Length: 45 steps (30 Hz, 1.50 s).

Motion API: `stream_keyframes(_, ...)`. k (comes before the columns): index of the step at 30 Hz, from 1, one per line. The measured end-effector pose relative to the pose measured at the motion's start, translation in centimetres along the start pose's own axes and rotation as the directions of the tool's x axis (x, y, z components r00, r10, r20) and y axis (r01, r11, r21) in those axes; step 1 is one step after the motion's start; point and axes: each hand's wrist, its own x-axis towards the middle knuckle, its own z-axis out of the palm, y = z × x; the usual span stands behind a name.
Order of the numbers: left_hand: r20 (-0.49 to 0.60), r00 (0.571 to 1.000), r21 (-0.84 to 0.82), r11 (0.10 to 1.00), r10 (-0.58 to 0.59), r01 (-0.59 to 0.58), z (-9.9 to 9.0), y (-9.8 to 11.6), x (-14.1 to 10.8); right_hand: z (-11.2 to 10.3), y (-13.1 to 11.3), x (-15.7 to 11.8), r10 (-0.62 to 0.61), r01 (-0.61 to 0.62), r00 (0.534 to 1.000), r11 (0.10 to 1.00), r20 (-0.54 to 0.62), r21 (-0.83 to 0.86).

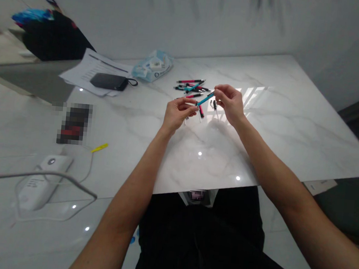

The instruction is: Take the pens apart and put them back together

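Between my two hands a blue pen point(205, 99) is held slantwise above the table, its right end higher. My left hand point(180, 111) pinches its lower end, and my right hand point(230, 100) grips the dark upper end with thumb and fingers. Just beneath lie a red pen part point(201, 110), a thin white refill point(199, 116) and a small black piece point(215, 104). Behind the hands several red, black and blue pens point(191, 85) lie in a loose pile. My left fingers partly hide some of the small parts.
A blue-white wipes packet point(153, 66) stands at the back by the wall. Left of it a black pouch point(109, 81) rests on printed papers point(93, 66). A yellow strip point(99, 148), a white power strip point(45, 181) and a looping grey cable point(69, 176) are at left.
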Motion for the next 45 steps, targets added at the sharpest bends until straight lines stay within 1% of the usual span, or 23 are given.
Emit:
stream_keyframes(6, -0.004, 1.000, 0.007, 1.000, 0.012, -0.012, -0.1, 0.0, 0.1, -0.4, -0.3, 0.1, 0.043, -0.043, 0.998, 0.999, -0.036, 0.009)
stream_keyframes(13, -0.034, 0.999, 0.010, 1.000, 0.010, -0.010, 0.0, 0.3, 0.0, -0.8, -0.3, 0.3, -0.004, 0.004, 1.000, 0.999, 0.000, -0.035)
stream_keyframes(22, -0.038, 0.999, -0.034, 0.999, -0.015, 0.014, 0.0, 0.7, -0.1, -1.2, 0.0, 0.8, 0.000, -0.002, 0.998, 0.999, -0.060, -0.039)
stream_keyframes(26, -0.041, 0.999, -0.014, 1.000, -0.019, 0.019, 0.0, 0.8, -0.1, -1.2, -0.3, 0.7, -0.014, 0.010, 0.997, 0.998, -0.074, -0.063)
stream_keyframes(29, -0.039, 0.999, 0.001, 1.000, -0.004, 0.004, 0.0, 0.6, 0.0, -1.2, -0.6, 0.8, -0.045, 0.039, 0.994, 0.997, -0.097, -0.062)
stream_keyframes(33, -0.075, 0.997, 0.023, 0.999, 0.026, -0.024, -0.1, 0.3, 0.1, -1.5, -0.9, 1.3, -0.130, 0.121, 0.986, 0.989, -0.101, -0.090)
stream_keyframes(35, -0.081, 0.996, 0.028, 0.999, 0.039, -0.037, 0.0, 0.3, 0.2, -1.9, -1.0, 1.6, -0.166, 0.152, 0.980, 0.980, -0.108, -0.132)
stream_keyframes(37, -0.073, 0.996, 0.036, 0.998, 0.053, -0.050, -0.1, 0.3, 0.3, -2.4, -0.9, 1.6, -0.195, 0.164, 0.973, 0.963, -0.127, -0.216)
stream_keyframes(40, -0.052, 0.994, 0.081, 0.993, 0.094, -0.090, -0.2, 0.3, 0.2, -3.6, -0.4, 0.9, -0.214, 0.130, 0.960, 0.911, -0.180, -0.390)
stream_keyframes(43, -0.036, 0.986, 0.223, 0.963, 0.161, -0.149, -0.3, 0.2, -0.1, -4.9, 0.8, -0.3, -0.176, 0.042, 0.963, 0.847, -0.206, -0.530)
stream_keyframes(45, -0.018, 0.974, 0.378, 0.903, 0.226, -0.202, -0.4, 0.2, -0.4, -5.6, 1.6, -0.9, -0.099, -0.036, 0.978, 0.788, -0.184, -0.614)
